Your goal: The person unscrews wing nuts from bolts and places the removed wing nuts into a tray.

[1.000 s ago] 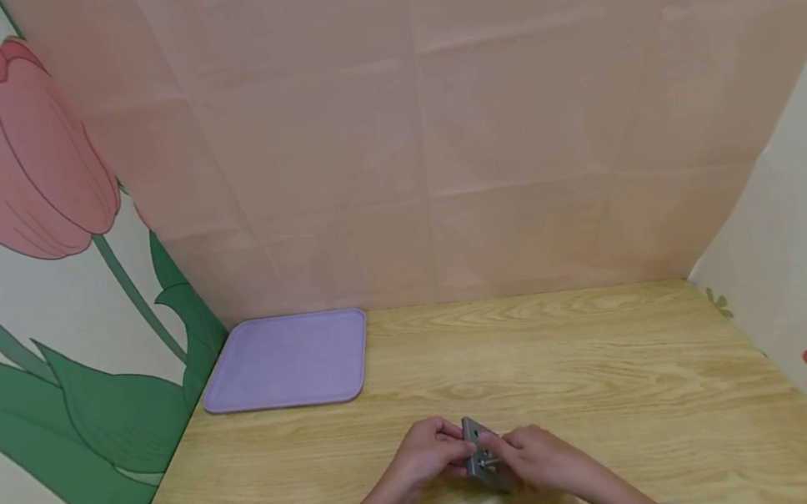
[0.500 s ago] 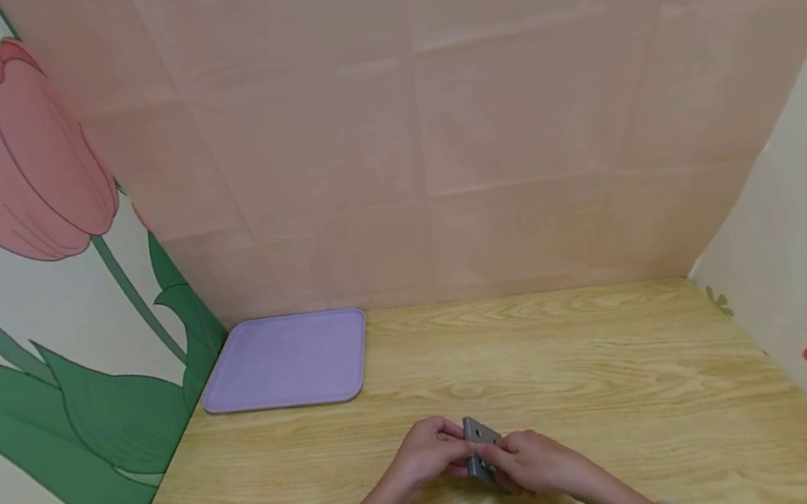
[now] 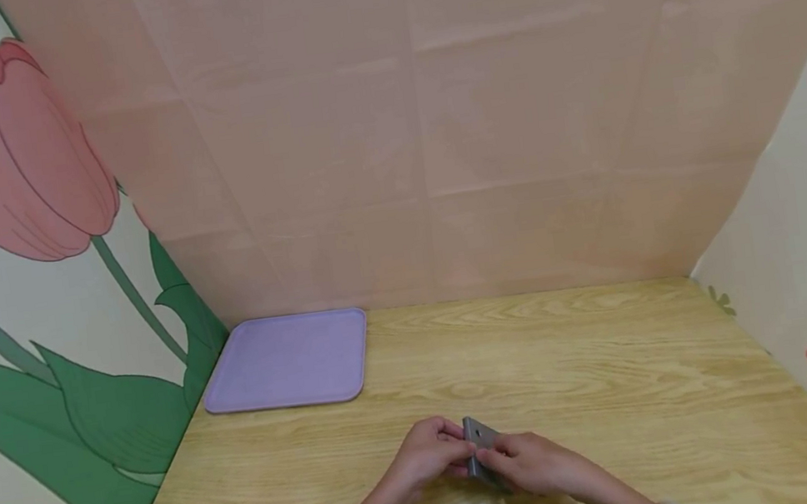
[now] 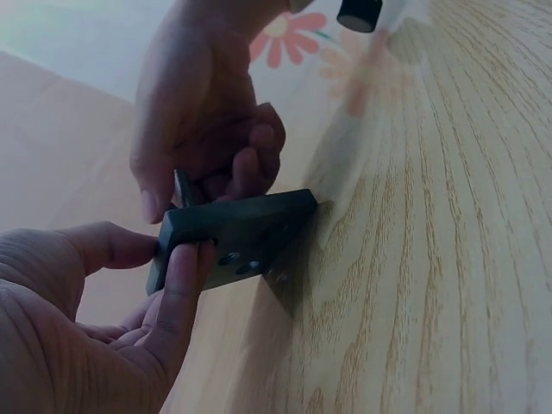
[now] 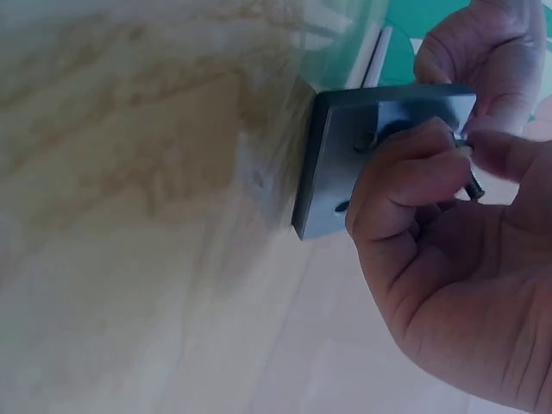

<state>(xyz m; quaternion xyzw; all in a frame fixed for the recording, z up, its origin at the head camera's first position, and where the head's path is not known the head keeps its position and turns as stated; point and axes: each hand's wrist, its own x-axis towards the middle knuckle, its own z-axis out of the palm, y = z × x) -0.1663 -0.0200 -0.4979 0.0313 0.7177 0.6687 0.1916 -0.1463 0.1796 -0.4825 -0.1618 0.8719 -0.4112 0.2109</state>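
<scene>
A flat grey plate with several holes (image 3: pixel 470 430) stands on edge, close over the table. My left hand (image 3: pixel 422 453) grips its left end, thumb on one face and fingertips on the other, as the left wrist view of the plate (image 4: pixel 246 213) shows. On the opposite side is my right hand (image 3: pixel 538 462), with thumb and curled index finger pinching a small dark screw (image 5: pixel 473 187) close against the plate. The screw's threaded part sticks out between the fingers in the right wrist view. My right fingers hide part of the plate and some of its holes.
A lilac tray (image 3: pixel 284 363) lies at the back left of the wood-grain table (image 3: pixel 560 359). A pink-beige sheet (image 3: pixel 419 132) hangs along the back, with flower-printed panels at both sides. In the left wrist view, a black cylinder (image 4: pixel 360 13) shows near the right wrist.
My right thumb has shifted down along the plate, and the right fingers now cover the screw that showed a second ago in the head view. My left hand and the plate have hardly moved.
</scene>
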